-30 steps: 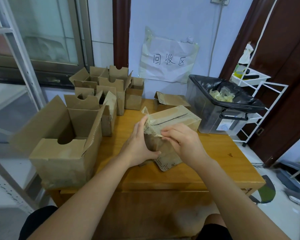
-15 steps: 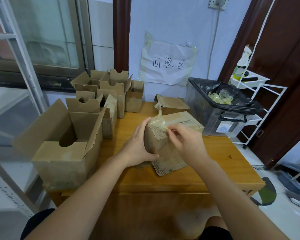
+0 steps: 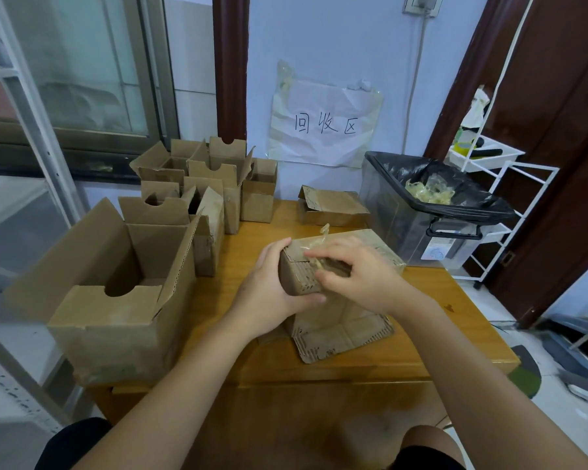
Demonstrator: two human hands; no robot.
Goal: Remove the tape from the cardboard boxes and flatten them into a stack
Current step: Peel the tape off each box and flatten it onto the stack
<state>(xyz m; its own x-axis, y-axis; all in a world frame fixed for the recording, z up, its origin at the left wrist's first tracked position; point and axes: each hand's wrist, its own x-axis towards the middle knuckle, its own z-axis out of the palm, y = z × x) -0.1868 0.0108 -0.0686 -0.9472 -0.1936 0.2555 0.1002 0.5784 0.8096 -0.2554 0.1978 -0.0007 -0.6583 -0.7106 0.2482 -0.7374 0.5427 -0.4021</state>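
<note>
Centrally on the wooden table (image 3: 421,300), the cardboard box (image 3: 323,310) is gripped by the left hand (image 3: 269,293), while its clear tape (image 3: 314,256) is pinched by the right hand (image 3: 357,273).

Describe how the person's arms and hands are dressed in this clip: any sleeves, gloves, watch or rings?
Both forearms are bare all the way to the bottom edge of the picture; no sleeve shows. The left hand and the right hand wear no gloves, and no watch, band or ring shows on either wrist or on the fingers. Dark shorts cover the lap below.
</note>
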